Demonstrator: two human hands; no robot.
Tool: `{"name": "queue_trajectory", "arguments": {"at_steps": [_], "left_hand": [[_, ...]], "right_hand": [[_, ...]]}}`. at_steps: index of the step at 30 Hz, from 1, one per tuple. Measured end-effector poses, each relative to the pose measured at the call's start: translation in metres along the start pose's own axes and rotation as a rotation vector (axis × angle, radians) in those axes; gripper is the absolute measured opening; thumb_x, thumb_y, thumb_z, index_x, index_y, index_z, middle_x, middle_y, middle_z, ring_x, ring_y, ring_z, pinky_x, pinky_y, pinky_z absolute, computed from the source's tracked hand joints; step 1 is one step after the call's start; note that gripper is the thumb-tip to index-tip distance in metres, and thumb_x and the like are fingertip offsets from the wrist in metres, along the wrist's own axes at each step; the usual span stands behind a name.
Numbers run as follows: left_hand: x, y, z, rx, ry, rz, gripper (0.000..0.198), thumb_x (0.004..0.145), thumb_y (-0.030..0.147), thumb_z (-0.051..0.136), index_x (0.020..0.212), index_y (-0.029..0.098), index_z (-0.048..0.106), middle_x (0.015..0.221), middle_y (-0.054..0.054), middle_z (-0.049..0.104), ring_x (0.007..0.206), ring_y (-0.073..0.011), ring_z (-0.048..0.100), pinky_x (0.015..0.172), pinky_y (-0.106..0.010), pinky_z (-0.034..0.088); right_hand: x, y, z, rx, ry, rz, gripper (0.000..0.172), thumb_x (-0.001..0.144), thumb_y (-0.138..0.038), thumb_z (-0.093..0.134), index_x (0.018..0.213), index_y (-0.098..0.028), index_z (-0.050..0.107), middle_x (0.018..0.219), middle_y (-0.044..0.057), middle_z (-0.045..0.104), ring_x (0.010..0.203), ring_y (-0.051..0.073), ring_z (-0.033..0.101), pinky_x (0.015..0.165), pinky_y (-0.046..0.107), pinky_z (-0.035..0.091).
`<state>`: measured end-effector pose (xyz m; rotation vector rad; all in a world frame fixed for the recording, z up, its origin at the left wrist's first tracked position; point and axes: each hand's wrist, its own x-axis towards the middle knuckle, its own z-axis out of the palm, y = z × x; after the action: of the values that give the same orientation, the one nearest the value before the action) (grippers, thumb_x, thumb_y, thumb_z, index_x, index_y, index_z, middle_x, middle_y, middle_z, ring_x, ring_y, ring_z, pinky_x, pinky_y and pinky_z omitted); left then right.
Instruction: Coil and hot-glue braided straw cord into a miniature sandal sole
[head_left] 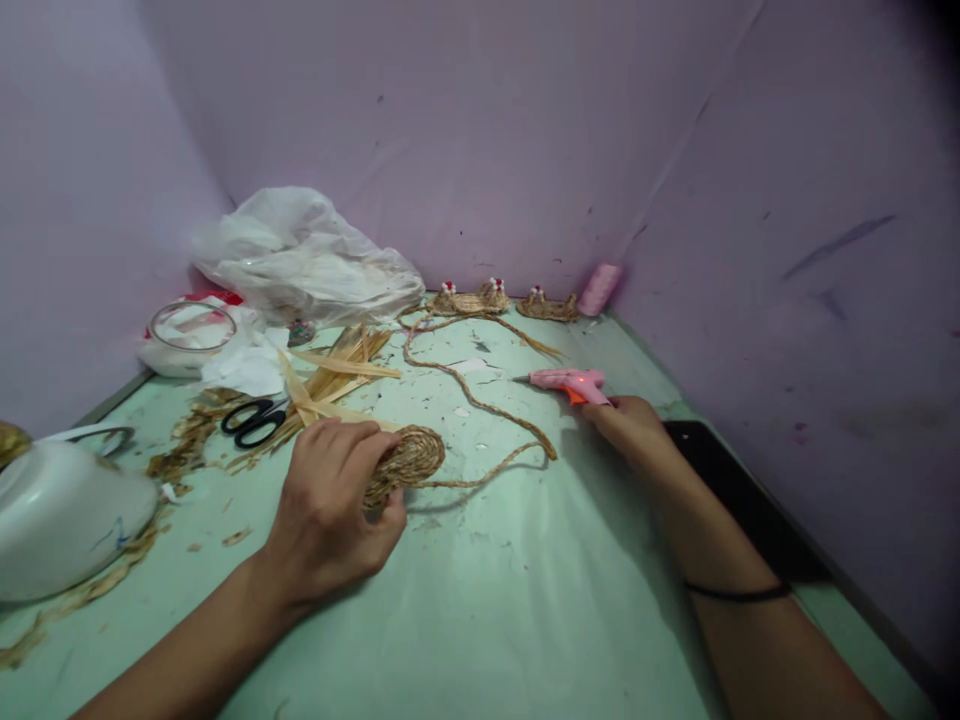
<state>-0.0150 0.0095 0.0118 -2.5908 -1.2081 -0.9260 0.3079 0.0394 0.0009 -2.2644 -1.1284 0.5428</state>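
My left hand (330, 510) is closed on a coiled piece of braided straw (417, 455), its rounded end showing past my fingers. From the coil a long braided cord (461, 385) trails right across the table, bends back and runs up to the far side. In my right hand (634, 430) is a pink hot glue gun (568, 381), held by its handle, with an orange trigger. Its nozzle points left, above the table and apart from the coil. My right fingers are partly hidden behind the wrist and handle.
Black-handled scissors (255, 423) lie beside dry straw strips (341, 375). A white bowl (67, 520) stands at the left edge, a plastic bag (300, 255) at the back. Small woven slippers (471, 301) and a pink spool (600, 290) line the wall. A dark flat panel (739, 490) lies right.
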Motion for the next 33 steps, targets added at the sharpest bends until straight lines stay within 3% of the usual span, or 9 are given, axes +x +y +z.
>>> {"name": "queue_trajectory", "arguments": {"at_steps": [3,6,9,13,20,29,33], "left_hand": [[-0.001,-0.006,0.004,-0.055,0.163,0.088,0.04,0.066,0.015,0.062,0.105,0.014,0.05,0.096,-0.014,0.061,0.093,-0.0276,0.057,0.088,-0.047,0.044],[-0.003,-0.009,0.009,-0.09,0.212,0.057,0.043,0.066,0.012,0.063,0.107,0.014,0.05,0.097,-0.013,0.061,0.094,-0.0272,0.056,0.087,-0.047,0.044],[-0.005,-0.011,0.013,-0.111,0.218,-0.023,0.041,0.067,0.013,0.062,0.106,0.015,0.05,0.099,-0.012,0.061,0.094,-0.0262,0.056,0.085,-0.045,0.045],[-0.006,-0.014,0.017,-0.158,0.206,-0.145,0.038,0.068,0.014,0.06,0.104,0.016,0.051,0.098,-0.01,0.061,0.091,-0.0236,0.057,0.082,-0.04,0.047],[-0.008,-0.015,0.019,-0.194,0.215,-0.205,0.036,0.069,0.014,0.059,0.104,0.015,0.052,0.098,-0.009,0.061,0.092,-0.0228,0.058,0.082,-0.038,0.048],[-0.006,-0.013,0.017,-0.175,0.25,-0.159,0.037,0.068,0.013,0.059,0.104,0.016,0.051,0.098,-0.009,0.06,0.091,-0.0231,0.057,0.081,-0.04,0.048],[-0.008,-0.013,0.017,-0.179,0.246,-0.151,0.039,0.067,0.012,0.06,0.105,0.016,0.051,0.099,-0.01,0.06,0.093,-0.0238,0.056,0.082,-0.04,0.047]], "right_hand": [[-0.014,-0.009,-0.006,0.23,-0.08,-0.02,0.008,0.063,-0.021,0.056,0.068,-0.019,0.062,0.057,0.004,0.06,0.052,0.019,0.06,0.046,0.028,0.046],[-0.039,-0.018,-0.013,0.602,-0.152,-0.14,0.028,0.06,-0.021,0.065,0.088,-0.021,0.063,0.097,0.005,0.067,0.073,0.017,0.065,0.054,0.023,0.051],[-0.065,-0.019,-0.014,0.814,-0.248,-0.286,0.034,0.062,-0.026,0.072,0.095,-0.024,0.065,0.096,0.002,0.068,0.066,0.012,0.059,0.052,0.019,0.046],[-0.087,-0.009,-0.001,0.8,-0.425,-0.421,0.028,0.071,-0.041,0.068,0.092,-0.022,0.068,0.08,0.004,0.07,0.057,0.013,0.053,0.051,0.022,0.045],[-0.098,-0.011,0.006,0.52,-0.44,-0.584,0.032,0.078,-0.047,0.059,0.095,-0.021,0.069,0.084,0.006,0.071,0.076,0.022,0.064,0.067,0.028,0.051],[-0.095,-0.012,0.005,0.429,-0.516,-0.632,0.033,0.083,-0.045,0.053,0.099,-0.021,0.067,0.084,0.006,0.07,0.079,0.023,0.065,0.068,0.029,0.052],[-0.098,-0.011,0.006,0.433,-0.502,-0.643,0.032,0.083,-0.045,0.053,0.1,-0.021,0.065,0.077,0.003,0.067,0.072,0.02,0.063,0.066,0.028,0.051]]}}
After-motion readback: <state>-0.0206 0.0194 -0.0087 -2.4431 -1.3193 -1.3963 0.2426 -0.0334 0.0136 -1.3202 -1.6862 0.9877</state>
